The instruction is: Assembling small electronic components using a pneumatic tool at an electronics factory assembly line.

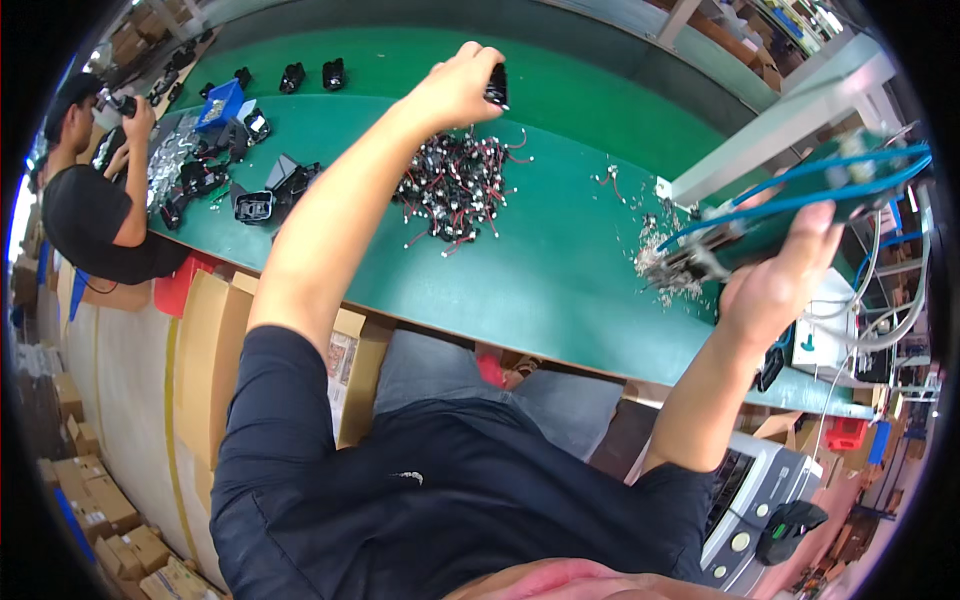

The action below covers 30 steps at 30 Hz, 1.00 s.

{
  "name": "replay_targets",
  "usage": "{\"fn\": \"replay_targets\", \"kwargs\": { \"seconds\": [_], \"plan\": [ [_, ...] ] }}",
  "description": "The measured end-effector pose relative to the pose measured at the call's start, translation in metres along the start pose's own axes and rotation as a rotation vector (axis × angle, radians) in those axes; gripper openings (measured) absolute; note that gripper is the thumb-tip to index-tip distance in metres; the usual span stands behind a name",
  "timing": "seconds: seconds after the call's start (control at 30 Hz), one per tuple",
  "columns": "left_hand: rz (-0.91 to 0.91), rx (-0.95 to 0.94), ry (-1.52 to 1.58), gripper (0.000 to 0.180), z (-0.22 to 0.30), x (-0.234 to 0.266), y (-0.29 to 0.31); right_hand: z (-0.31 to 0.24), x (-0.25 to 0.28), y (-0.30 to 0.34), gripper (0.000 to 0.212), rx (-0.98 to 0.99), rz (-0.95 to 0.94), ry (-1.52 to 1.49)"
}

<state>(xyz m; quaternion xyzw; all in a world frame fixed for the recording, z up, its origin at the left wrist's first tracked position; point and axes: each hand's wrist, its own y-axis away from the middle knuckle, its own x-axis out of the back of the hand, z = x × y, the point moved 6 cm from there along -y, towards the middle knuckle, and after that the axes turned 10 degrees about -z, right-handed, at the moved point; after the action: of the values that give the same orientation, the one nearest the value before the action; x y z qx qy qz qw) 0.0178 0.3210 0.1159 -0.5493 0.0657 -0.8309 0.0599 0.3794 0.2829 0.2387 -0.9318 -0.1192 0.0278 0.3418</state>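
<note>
My left hand [460,88] is raised over the far part of the green table [560,270], its fingers closed round a small black plastic part [497,86]. Below it lies a heap of small black parts with red and black wires [455,185]. At the right, my right hand [785,285] grips a dark, blurred tool [750,232] with blue hoses [850,180] attached. Its metal front end hangs near a scatter of small pale bits [655,262] on the table. The fingers on the tool's far side are hidden.
Black housings [285,185] and a blue bin [220,105] lie at the left, where a co-worker [100,205] holds a dark object. A white frame post [790,115] rises at the right. Cardboard boxes [215,340] stand beside my legs.
</note>
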Motion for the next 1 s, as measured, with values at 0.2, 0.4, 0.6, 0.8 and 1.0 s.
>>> {"fn": "replay_targets", "kwargs": {
  "seconds": [0.2, 0.4, 0.6, 0.8, 1.0],
  "plan": [
    [-0.343, 0.342, -0.229, 0.091, -0.093, -0.042, -0.042, 0.022, -0.005, 0.016, 0.04, -0.034, -0.087, -0.017],
    [-0.117, 0.107, -0.196, 0.066, -0.109, 0.034, 0.058, -0.021, -0.008, -0.003, 0.048, 0.255, 0.074, 0.394],
    [-0.141, 0.404, -0.565, 0.072, -0.067, 0.04, 0.165, 0.013, -0.083, 0.059, 0.028, 0.098, -0.482, 0.496],
    [-0.174, 0.472, -0.558, 0.061, -0.076, 0.015, 0.17, 0.099, -0.156, 0.127, 0.024, 0.095, -0.723, 0.478],
    [-0.023, 0.404, -0.392, 0.044, -0.068, 0.026, 0.186, 0.111, -0.185, 0.147, 0.033, 0.111, -0.733, 0.677]
  ]
}}
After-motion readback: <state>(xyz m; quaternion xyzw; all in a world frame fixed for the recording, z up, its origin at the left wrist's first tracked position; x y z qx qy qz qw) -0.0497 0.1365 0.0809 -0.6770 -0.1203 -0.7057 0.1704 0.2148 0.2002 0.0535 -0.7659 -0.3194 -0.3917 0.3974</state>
